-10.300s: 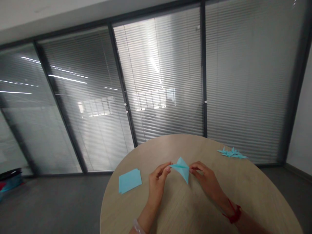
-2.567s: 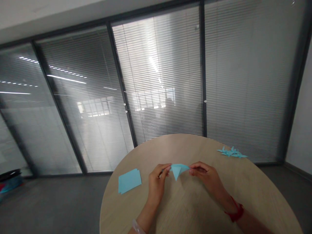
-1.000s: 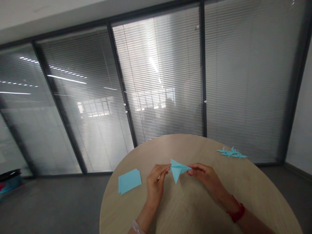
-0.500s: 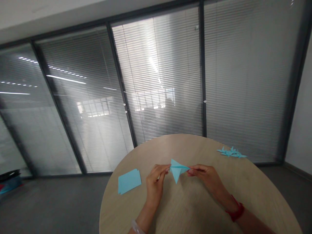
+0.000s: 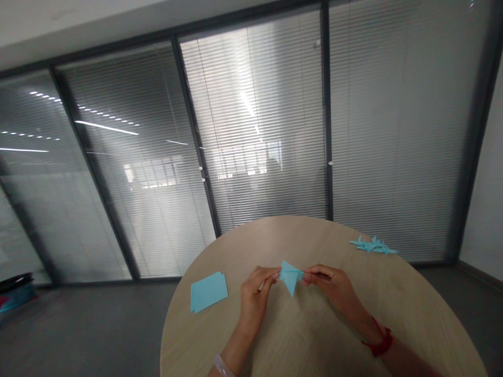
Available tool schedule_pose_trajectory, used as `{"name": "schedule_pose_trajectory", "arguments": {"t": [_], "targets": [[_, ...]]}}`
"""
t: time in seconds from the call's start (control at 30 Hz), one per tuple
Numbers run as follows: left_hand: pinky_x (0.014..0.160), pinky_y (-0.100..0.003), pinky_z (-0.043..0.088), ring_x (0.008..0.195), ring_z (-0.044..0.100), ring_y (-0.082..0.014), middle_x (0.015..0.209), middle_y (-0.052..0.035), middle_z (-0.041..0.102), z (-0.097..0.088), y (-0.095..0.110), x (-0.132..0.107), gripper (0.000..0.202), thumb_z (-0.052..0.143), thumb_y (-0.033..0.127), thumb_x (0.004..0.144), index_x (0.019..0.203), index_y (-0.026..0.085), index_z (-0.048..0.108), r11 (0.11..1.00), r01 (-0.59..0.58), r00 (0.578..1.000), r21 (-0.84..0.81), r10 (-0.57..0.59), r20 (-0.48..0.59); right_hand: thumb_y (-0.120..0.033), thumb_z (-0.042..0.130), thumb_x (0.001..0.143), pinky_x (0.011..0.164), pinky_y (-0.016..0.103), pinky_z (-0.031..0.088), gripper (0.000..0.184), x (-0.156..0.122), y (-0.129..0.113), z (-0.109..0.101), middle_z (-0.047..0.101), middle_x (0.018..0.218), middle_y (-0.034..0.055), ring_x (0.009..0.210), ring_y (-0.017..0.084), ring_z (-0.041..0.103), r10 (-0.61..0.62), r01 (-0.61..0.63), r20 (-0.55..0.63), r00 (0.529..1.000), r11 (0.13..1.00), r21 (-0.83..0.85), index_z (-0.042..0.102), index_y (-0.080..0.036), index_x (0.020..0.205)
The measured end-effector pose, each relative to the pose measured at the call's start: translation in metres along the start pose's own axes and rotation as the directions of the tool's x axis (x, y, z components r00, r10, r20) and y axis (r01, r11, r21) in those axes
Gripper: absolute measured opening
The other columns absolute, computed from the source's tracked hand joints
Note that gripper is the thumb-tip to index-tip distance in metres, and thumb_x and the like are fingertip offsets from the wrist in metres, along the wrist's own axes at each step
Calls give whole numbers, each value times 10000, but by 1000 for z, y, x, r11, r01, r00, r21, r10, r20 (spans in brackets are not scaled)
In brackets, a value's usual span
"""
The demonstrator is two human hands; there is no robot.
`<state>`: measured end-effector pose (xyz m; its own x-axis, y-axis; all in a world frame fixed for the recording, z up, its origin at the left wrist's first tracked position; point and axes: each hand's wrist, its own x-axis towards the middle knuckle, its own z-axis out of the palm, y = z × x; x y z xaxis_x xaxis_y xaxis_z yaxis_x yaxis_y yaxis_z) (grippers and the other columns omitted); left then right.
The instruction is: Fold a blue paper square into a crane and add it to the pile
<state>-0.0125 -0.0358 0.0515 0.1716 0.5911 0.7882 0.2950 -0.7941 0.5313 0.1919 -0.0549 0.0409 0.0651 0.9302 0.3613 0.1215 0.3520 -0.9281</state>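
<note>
A light-blue folded paper piece [image 5: 291,277] is held up between my two hands over the table. It has a pointed flap hanging down and another point rising at the top. My left hand [image 5: 257,290] pinches its left corner between thumb and fingers. On the opposite side, my right hand [image 5: 332,283] pinches the right corner, thumb beneath and fingers above. The paper under my fingertips is hidden.
The round wooden table [image 5: 298,345] carries a stack of light-blue paper sheets [image 5: 209,292] at left and a pile of folded blue paper pieces [image 5: 373,245] near the far right edge. Behind stand glass partitions with blinds [image 5: 259,120]. A dark bag-like object [image 5: 16,292] sits far left.
My left hand has shifted slightly right, closer to my right hand. The paper between them has moved a little right and shows a narrower width.
</note>
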Motion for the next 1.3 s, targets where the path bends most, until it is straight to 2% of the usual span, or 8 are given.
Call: {"name": "schedule_pose_trajectory", "arguments": {"t": [0.23,0.43,0.63,0.7,0.83,0.93,1.1,1.3], "targets": [[655,-273,520,692,644,-169,784,-59,729,1,-2,-1,174,582,251,855,916,207,739,1000,6,1000,-24,-5,23,-422,721,665,736,300,512,257,-1,-2,3,751,838,48,806,239,675,29,-31,46,999,999,38,744,-201,794],[657,-271,523,692,645,-168,772,-62,729,4,0,-3,184,574,257,862,932,206,737,999,15,997,-30,-13,70,-441,676,720,707,286,497,257,0,4,4,737,732,38,729,215,666,5,-4,37,999,999,-34,736,-191,716],[695,-292,536,733,658,-181,802,-69,734,4,2,-2,184,586,279,850,921,210,740,998,49,996,-42,-46,71,-440,694,693,695,280,496,246,-1,-2,3,735,743,28,735,215,665,4,-3,69,998,1000,-17,731,-200,729],[723,-299,541,774,666,-187,848,-67,736,5,0,-2,183,624,287,819,949,218,733,995,88,994,-51,-85,65,-451,687,699,694,286,496,257,-1,-2,2,735,734,31,728,217,666,-4,6,69,998,1000,-22,730,-199,722],[730,-295,555,787,679,-189,874,-59,737,6,-4,-2,319,692,294,748,1054,205,690,965,233,973,-119,-231,25,-478,682,699,703,301,505,283,0,1,0,737,724,39,717,223,672,-15,16,40,999,1000,-17,729,-199,712],[696,-281,560,729,678,-178,841,-57,739,5,-3,-1,299,691,296,738,1015,185,702,941,294,955,-166,-297,7,-484,695,678,707,305,512,290,0,2,0,739,731,42,724,229,677,19,-19,17,1000,1000,-7,730,-197,711],[637,-275,569,645,669,-164,815,-60,745,3,-1,2,264,700,297,720,955,178,717,918,337,939,-207,-345,-1,-454,707,679,713,301,518,260,1,2,0,737,723,40,729,224,681,25,-25,4,1000,999,40,725,-197,704],[632,-279,572,656,680,-179,775,-69,747,2,-7,2,237,727,322,690,866,163,736,898,361,925,-253,-379,-27,-475,726,649,718,319,532,286,1,0,-2,742,724,45,727,234,692,39,-39,-9,999,996,84,730,-196,714]]}}
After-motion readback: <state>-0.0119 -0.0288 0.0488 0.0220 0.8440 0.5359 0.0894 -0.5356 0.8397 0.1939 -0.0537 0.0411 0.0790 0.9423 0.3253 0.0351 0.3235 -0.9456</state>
